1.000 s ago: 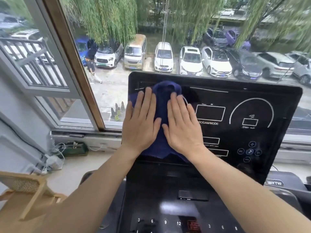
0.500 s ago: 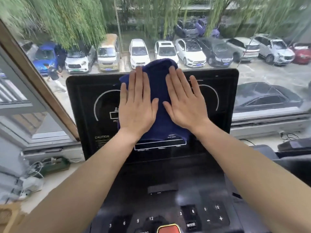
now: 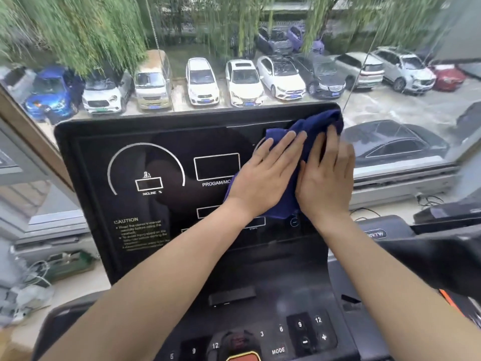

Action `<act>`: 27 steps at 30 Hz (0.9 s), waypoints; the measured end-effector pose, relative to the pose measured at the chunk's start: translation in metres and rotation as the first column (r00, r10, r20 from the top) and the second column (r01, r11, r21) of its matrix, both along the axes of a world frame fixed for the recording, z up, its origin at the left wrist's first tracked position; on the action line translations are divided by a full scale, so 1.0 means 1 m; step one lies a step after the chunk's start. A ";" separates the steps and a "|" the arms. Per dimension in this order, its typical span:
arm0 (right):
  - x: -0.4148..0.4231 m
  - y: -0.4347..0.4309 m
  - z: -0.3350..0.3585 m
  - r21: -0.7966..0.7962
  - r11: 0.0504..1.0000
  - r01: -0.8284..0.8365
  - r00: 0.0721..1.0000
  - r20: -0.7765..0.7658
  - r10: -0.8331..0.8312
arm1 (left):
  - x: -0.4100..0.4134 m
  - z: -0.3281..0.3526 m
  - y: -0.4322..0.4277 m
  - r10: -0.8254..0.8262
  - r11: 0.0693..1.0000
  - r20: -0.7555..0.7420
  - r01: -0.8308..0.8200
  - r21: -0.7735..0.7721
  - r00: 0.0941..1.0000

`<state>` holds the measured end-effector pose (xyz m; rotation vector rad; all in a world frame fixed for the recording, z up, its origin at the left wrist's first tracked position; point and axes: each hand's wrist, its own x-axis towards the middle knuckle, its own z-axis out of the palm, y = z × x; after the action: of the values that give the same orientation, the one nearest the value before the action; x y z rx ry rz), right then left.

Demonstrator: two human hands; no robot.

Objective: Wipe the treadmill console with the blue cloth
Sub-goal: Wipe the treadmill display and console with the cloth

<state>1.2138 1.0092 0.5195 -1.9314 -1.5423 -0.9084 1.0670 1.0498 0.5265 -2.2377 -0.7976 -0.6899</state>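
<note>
The black treadmill console (image 3: pixel 156 162) stands upright in front of me, with white dial outlines, display boxes and a caution label. A dark blue cloth (image 3: pixel 309 128) lies spread against its upper right part, reaching the top right corner. My left hand (image 3: pixel 265 175) presses flat on the cloth's left side, fingers together and pointing up to the right. My right hand (image 3: pixel 328 175) lies flat on the cloth's right side at the console's right edge. The cloth's middle is hidden under both palms.
Below the screen sits a button panel (image 3: pixel 307 332) with numbered keys and a red stop button (image 3: pixel 244 356). A large window (image 3: pixel 234 61) behind looks onto parked cars. Cables and a green box (image 3: pixel 70 264) lie on the sill at left. A black handrail (image 3: pixel 429 254) runs at right.
Both hands have slid the cloth across the console from its left side through the middle to the upper right corner. The camera view has shifted with them.
</note>
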 end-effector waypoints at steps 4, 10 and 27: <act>-0.042 0.003 -0.001 -0.091 0.994 -0.064 0.986 -0.161 0.049 | -0.030 0.013 0.000 0.120 0.993 0.038 -0.120 -0.022 0.992; -0.140 0.028 0.021 -0.131 0.909 -0.395 0.917 0.002 0.399 | -0.153 0.019 -0.003 0.385 0.920 0.166 -0.364 -0.145 0.908; -0.005 0.036 0.029 -0.149 0.918 -0.367 0.917 0.109 0.384 | -0.026 0.029 0.001 0.265 0.950 0.210 -0.218 -0.222 0.941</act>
<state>1.2092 1.0448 0.5483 -1.5925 -2.0076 -0.8016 1.0408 1.0511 0.5553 -2.2000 -1.2881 -0.7960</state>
